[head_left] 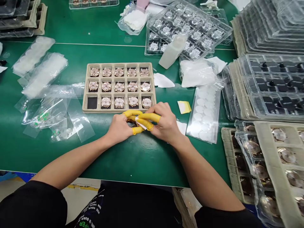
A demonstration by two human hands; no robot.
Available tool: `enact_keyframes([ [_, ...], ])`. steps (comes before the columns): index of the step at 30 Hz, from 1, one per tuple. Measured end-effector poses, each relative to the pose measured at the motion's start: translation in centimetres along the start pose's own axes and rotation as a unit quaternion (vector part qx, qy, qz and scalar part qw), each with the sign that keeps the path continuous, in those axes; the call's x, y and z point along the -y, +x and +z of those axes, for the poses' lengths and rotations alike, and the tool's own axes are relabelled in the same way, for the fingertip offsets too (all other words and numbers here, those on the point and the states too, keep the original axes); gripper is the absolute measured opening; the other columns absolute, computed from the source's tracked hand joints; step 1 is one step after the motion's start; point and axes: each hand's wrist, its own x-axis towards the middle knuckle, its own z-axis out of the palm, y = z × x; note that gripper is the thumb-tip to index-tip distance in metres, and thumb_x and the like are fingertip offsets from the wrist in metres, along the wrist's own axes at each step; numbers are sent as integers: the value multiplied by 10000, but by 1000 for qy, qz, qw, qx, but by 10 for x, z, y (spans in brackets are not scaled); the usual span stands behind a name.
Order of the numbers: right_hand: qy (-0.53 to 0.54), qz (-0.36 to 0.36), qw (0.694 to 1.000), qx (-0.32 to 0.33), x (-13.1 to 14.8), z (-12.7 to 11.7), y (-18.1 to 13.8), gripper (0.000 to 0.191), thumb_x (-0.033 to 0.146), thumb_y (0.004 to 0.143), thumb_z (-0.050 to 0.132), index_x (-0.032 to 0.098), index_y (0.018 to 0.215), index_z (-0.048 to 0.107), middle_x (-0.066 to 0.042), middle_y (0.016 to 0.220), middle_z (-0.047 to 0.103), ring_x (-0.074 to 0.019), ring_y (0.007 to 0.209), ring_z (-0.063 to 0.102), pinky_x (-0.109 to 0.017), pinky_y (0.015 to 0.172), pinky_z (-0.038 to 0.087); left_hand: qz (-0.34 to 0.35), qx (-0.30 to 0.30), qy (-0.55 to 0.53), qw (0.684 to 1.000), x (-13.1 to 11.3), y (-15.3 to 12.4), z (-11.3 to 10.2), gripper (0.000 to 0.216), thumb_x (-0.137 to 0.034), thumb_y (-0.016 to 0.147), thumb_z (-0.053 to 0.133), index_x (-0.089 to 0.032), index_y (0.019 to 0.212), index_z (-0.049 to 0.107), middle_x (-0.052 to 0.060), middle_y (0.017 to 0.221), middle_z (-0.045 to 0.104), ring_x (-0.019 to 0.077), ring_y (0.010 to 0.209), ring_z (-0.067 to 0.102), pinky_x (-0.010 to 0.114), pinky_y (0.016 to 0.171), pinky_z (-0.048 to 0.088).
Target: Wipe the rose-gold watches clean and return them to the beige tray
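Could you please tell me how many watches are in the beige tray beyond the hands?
14 watches sit in the beige tray: five in the far row, five in the middle, four in the near row, towards its right end. None there looks hidden.

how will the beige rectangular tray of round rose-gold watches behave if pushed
The beige rectangular tray should probably slide flat rather than tip, being broad and low. The round rose-gold watches may shift slightly, sitting separately in open-topped compartments.
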Motion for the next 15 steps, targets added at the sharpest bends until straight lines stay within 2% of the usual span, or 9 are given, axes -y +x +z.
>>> enact_keyframes([
  [3,-35,22,999,-22,1,1,1,206,394,998,605,255,918,734,-63,819,659,-213,774,512,-393,732,313,-17,-12,-23,1000,0,0,1,543,-234,681,883,-171,1199,733,60,956,791,209,862,760,321,835,629],
  [6,-8,-18,1000,6,2,5,3,173,389,987,622,274,937,740,-48,798,657,-204,748,517,-394,732,327,-16,-10,-17,1000,0,-2,4,533,-226,661,895,-170,1169,745,69,999,794,224,901,764,336,869,632],
  [8,-13,-18,1000,3,-1,6,6,199,403,993,610,264,947,744,-59,823,665,-215,775,536,-405,749,342,-14,-14,-19,1000,0,-2,6,531,-227,651,902,-166,1156,748,66,987,793,223,889,764,338,863,635],
  [12,-106,111,987,-37,-11,-7,6,235,403,1004,575,242,987,746,-125,1019,685,-320,1005,556,-494,863,377,-27,-47,-77,996,-2,-1,8,547,-232,654,911,-168,1167,734,55,969,793,215,900,771,324,858,647],
  [15,-56,144,988,-31,-9,-24,0,242,390,976,621,248,1150,714,-127,1149,690,-341,1109,573,-499,899,407,3,-45,-83,996,-4,-1,7,530,-227,671,916,-174,1164,727,59,1022,795,209,967,772,317,928,636],
])
